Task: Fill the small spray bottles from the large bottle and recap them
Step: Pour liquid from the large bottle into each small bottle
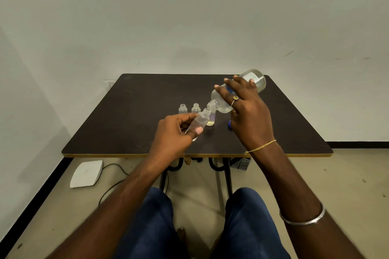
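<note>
Over the dark table (130, 111), the right hand (248, 111) wraps closed around the large bottle (237, 92), tipped mouth-down to the left. The left hand (174, 132) pinches a tilted small bottle (201, 120) under that mouth. Two open small bottles (183, 109) stand just beyond.

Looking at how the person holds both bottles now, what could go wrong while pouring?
1. The large bottle in the right hand is tipped steeply toward the narrow neck of the small bottle held tilted in the left hand; liquid may miss and spill on the table.
2. Three small uncapped bottles stand just behind the pour; a hand might knock them over.
</note>
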